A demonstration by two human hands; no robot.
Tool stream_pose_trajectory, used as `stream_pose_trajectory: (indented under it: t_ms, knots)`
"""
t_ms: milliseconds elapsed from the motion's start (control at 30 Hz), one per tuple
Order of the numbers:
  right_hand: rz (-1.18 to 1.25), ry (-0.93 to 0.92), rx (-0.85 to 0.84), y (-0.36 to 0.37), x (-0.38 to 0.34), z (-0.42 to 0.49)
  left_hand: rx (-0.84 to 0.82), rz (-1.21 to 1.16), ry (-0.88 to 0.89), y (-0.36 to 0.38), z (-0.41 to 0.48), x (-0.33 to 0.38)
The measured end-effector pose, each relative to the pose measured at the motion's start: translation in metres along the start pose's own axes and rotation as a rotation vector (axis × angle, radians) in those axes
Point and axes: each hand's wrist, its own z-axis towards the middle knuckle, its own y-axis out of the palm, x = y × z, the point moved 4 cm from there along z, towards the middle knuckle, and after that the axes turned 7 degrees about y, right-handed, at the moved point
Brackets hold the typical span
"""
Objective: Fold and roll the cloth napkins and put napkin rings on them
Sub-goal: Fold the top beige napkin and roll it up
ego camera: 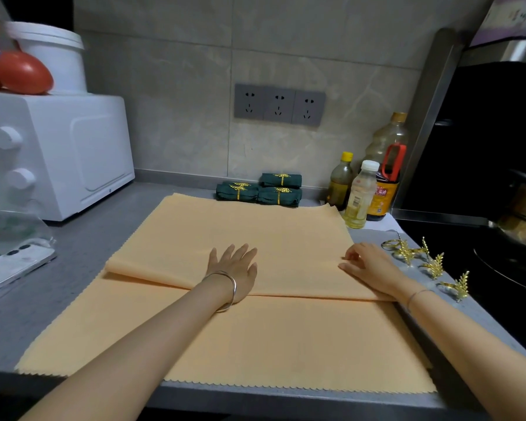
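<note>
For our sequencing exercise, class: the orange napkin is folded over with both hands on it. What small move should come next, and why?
Probably sweep the left hand leftward along the fold: the folded edge of the orange napkin looks puffy at its left end, while the right hand holds the right edge.

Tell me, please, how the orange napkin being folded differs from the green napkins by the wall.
The orange napkin lies spread and folded over once; the green napkins are rolled into small bundles. Each of the green napkins wears a gold ring; the orange napkin wears none, and loose gold rings lie to its right. Both rest on the grey counter.
</note>
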Motion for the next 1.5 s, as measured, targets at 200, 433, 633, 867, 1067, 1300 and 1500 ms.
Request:
stream_pose_trajectory:
  t_ms: [200,433,633,867,1067,1300,1500]
  knots:
    - [0.133,0.107,-0.180,-0.007,0.002,0.012,-0.008,-0.002,-0.003,-0.002,0.000,0.000]
    - [0.128,0.117,-0.050,-0.007,0.000,0.017,-0.015,-0.025,-0.038,-0.004,-0.001,-0.001]
    - [-0.046,0.159,0.022,-0.008,-0.013,0.015,-0.017,0.003,-0.074,-0.001,-0.003,-0.001]
    - [0.194,-0.082,-0.120,0.039,-0.143,-0.012,-0.027,0.025,-0.090,0.001,0.001,-0.001]
    - [0.037,-0.072,-0.155,0.062,-0.165,-0.020,0.007,0.035,-0.097,0.001,-0.002,-0.013]
    - [-0.032,-0.036,-0.192,0.064,-0.162,-0.020,0.019,0.025,-0.206,-0.008,-0.022,-0.086]
    - [-0.038,-0.030,-0.198,0.063,-0.162,-0.020,-0.001,0.020,-0.272,-0.013,-0.033,-0.135]
